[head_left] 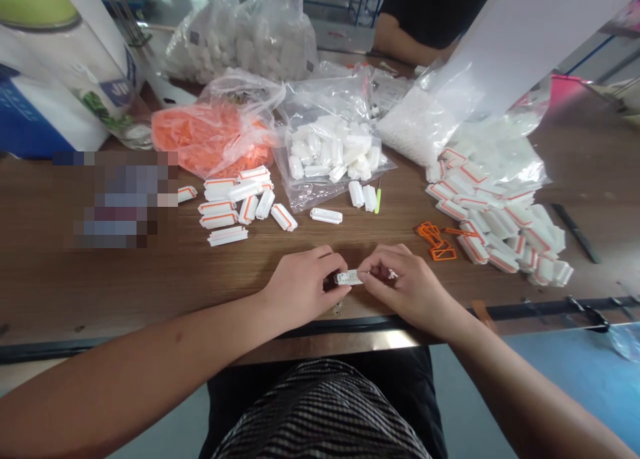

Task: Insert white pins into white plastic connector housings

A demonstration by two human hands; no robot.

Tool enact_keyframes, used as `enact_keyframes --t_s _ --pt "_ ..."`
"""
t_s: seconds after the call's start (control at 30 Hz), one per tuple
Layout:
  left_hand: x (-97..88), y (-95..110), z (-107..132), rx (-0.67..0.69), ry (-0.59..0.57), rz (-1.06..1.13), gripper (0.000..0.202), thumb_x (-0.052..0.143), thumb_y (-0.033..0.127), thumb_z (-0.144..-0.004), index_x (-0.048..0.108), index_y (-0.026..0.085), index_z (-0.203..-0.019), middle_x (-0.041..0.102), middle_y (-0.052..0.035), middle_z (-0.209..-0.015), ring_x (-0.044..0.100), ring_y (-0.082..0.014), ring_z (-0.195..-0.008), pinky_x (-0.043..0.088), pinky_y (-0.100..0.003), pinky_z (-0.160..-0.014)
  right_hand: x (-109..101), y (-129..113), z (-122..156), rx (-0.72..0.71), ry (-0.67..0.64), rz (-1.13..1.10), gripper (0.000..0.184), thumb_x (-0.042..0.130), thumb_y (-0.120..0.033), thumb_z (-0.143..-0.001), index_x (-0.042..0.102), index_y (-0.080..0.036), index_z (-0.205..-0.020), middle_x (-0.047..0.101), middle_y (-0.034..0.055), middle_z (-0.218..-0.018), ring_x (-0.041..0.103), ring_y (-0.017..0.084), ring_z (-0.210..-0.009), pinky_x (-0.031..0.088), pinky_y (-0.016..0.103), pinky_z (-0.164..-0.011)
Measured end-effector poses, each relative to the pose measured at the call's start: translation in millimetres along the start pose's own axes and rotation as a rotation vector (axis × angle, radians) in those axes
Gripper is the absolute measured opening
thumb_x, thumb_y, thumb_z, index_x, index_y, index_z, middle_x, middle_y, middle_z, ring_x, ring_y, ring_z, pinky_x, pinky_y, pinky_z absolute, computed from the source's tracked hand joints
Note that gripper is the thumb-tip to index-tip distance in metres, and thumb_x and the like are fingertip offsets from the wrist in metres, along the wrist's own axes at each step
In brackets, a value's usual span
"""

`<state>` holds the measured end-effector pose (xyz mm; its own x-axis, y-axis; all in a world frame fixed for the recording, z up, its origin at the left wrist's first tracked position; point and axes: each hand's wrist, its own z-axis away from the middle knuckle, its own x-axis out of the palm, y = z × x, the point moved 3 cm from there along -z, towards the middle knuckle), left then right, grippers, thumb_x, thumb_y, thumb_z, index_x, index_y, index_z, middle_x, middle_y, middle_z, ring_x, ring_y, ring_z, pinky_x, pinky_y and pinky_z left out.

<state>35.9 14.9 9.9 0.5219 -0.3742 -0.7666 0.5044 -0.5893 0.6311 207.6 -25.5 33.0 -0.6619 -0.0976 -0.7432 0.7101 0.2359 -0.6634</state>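
Woodgrain table [150,279] — left hand [303,282], right hand [405,282] pinch maybe-plastic white block [349,277].

A brown wooden table [60,292] with a dark front edge fills the view. Below it, at the right, the floor [560,379] is blue. Bright light comes from the far side.

Bare forearms [175,352], fine black-and-white striped garment [320,412] at the lap, dark fabric [227,395] beside it
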Motion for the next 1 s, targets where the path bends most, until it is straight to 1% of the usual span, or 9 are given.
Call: enact_keyframes --t_s 0.17,0.33,0.43,0.6,0.7,0.8,0.9,0.97,1.0 --pt "0.4 0 1 0.005 -0.014 0.000 0.011 0.068 0.029 -0.084 0.066 0.020 -0.090 0.064 0.0019 -0.084 0.059 -0.0127 -0.070 0.044 -0.025 -0.063 6 2 -5 -0.029 0.003 0.043 0.015 0.059 -0.021 -0.089 0.063 -0.020 -0.074 0.062 -0.0029 -0.067 0.055 0.013 -0.064 0.035 0.033 -0.076" --pt "0.5 -1 1 0.003 -0.011 -0.007 0.010 0.068 0.029 -0.085 0.065 0.020 -0.089 0.063 0.0019 -0.084 0.060 -0.0130 -0.070 0.044 -0.025 -0.063 7 2 -4 -0.047 0.015 0.012 0.016 0.058 -0.023 -0.090 0.062 -0.020 -0.074 0.064 -0.0024 -0.070 0.056 0.013 -0.066 0.035 0.033 -0.076" --pt "0.4 -1 0 0.000 -0.016 -0.011 0.010 0.068 0.029 -0.085 0.066 0.020 -0.089 0.064 0.0016 -0.084 0.061 -0.0133 -0.071 0.044 -0.025 -0.063 7 0 -4 -0.065 0.019 0.047 0.016 0.059 -0.022 -0.090 0.062 -0.020 -0.075 0.064 -0.0019 -0.070 0.056 0.014 -0.066 0.034 0.033 -0.076" --pt "0.8 0 0 -0.001 -0.004 -0.013 0.010 0.068 0.028 -0.083 0.066 0.020 -0.089 0.065 0.0022 -0.084 0.061 -0.0136 -0.071 0.045 -0.026 -0.065 0 -6 -1 -0.206 0.008 0.220 0.019 0.054 -0.020 -0.094 0.068 -0.019 -0.080 0.065 0.0012 -0.072 0.056 0.016 -0.070 0.033 0.035 -0.074" --pt "1.9 -1 1 0.001 0.007 -0.007 0.010 0.068 0.027 -0.083 0.065 0.020 -0.090 0.065 0.0024 -0.086 0.061 -0.0136 -0.072 0.046 -0.026 -0.066 -2 -10 2 -0.242 0.058 0.289 0.017 0.056 -0.019 -0.092 0.071 -0.019 -0.084 0.066 0.0017 -0.072 0.057 0.017 -0.071 0.033 0.035 -0.074" --pt "2.3 -1 2 0.011 0.012 -0.002 0.011 0.068 0.027 -0.083 0.065 0.020 -0.091 0.065 0.0024 -0.086 0.062 -0.0137 -0.074 0.046 -0.026 -0.067 2 -15 6 -0.281 0.115 0.344 0.016 0.058 -0.018 -0.090 0.073 -0.020 -0.083 0.065 0.0013 -0.071 0.058 0.016 -0.070 0.033 0.035 -0.072" --pt "1.5 -1 1 0.007 0.008 0.001 0.012 0.069 0.027 -0.083 0.065 0.020 -0.092 0.065 0.0025 -0.086 0.060 -0.0123 -0.070 0.045 -0.025 -0.065 4 -18 9 -0.319 0.143 0.422 0.017 0.058 -0.016 -0.089 0.074 -0.019 -0.083 0.066 0.0015 -0.069 0.058 0.017 -0.067 0.033 0.036 -0.071" --pt "0.8 -1 1 -0.004 0.000 -0.002 0.011 0.069 0.026 -0.082 0.066 0.021 -0.091 0.064 0.0029 -0.085 0.059 -0.0116 -0.068 0.044 -0.025 -0.063 -2 -13 10 -0.303 0.174 0.385 0.018 0.057 -0.018 -0.089 0.074 -0.020 -0.085 0.069 0.0018 -0.071 0.060 0.017 -0.068 0.035 0.036 -0.071" --pt "0.5 -1 0 -0.008 -0.005 -0.005 0.010 0.069 0.026 -0.082 0.066 0.021 -0.091 0.064 0.0032 -0.084 0.058 -0.0115 -0.067 0.043 -0.025 -0.063 -7 -7 10 -0.264 0.202 0.345 0.017 0.057 -0.020 -0.090 0.074 -0.021 -0.087 0.070 0.0020 -0.073 0.062 0.017 -0.069 0.037 0.036 -0.072"
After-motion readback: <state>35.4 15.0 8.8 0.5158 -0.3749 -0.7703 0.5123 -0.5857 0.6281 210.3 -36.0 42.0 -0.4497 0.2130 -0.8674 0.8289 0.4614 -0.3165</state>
